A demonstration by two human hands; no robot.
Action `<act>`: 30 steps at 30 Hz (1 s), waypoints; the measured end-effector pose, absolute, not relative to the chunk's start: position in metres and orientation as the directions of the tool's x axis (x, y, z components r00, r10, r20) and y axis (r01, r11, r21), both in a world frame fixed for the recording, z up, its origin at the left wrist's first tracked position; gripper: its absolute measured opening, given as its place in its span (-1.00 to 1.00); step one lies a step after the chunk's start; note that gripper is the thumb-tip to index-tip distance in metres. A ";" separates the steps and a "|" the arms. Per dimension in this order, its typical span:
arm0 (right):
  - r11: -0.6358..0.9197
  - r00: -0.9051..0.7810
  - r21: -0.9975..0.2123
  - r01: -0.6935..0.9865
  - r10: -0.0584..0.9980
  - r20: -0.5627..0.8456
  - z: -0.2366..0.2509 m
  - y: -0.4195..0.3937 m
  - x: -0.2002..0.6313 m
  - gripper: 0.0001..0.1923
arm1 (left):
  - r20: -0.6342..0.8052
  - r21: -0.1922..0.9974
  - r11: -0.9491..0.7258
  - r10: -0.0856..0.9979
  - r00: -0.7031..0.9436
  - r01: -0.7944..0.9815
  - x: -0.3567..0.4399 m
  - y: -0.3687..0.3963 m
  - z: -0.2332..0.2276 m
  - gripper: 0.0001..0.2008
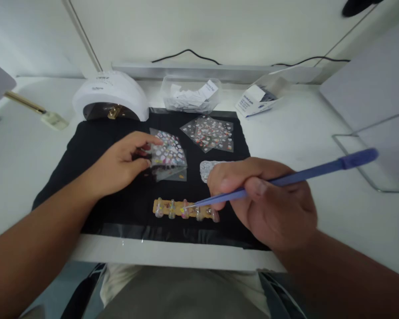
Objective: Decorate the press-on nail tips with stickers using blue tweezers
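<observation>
1. Tool [299, 176], slim and blue, is clamped in my right hand [272, 215], its tip at the middle one of five false nails [185, 214].
2. I see those nails in a row on a tan strip [165, 207], lying on the black mat [119, 212] near the worktop [173, 256]'s front edge.
3. My left hand [126, 161] has thumb and forefinger apart at the sticker sheets [169, 153]; I cannot tell whether it grips them.
4. Behind the mat, I see a clear tub [165, 95].

Five nail tips [172, 209], one tan strip [178, 212], one blue tool [312, 174], one lamp [110, 91], one clear tray [166, 94].
</observation>
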State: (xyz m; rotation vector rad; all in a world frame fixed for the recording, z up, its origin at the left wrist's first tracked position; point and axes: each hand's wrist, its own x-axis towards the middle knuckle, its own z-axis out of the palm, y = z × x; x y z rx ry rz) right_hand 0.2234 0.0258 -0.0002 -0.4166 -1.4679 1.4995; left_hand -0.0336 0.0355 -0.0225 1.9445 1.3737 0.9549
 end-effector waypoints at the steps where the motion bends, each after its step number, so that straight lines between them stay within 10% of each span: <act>1: 0.174 -0.519 -0.915 -0.363 0.778 0.353 0.004 0.028 0.224 -0.79 | 0.236 0.774 -0.296 0.955 0.178 0.560 -0.036 0.037 -0.023 -0.55; 6: 0.093 -0.717 -0.984 -0.151 0.676 0.174 0.023 0.046 0.222 -0.82 | 0.380 0.686 -0.313 0.924 0.044 0.657 -0.035 0.024 -0.010 -0.47; 13: 0.003 -0.811 -0.996 -0.094 0.579 0.078 0.008 0.074 0.212 -0.80 | 0.106 0.576 -0.521 0.812 0.574 0.630 -0.003 -0.007 0.004 -0.68; 30: -0.091 -0.875 -0.992 0.083 0.470 -0.116 0.006 0.088 0.197 -0.82 | 0.102 0.611 -0.509 0.810 0.577 0.606 0.011 -0.006 -0.012 -0.85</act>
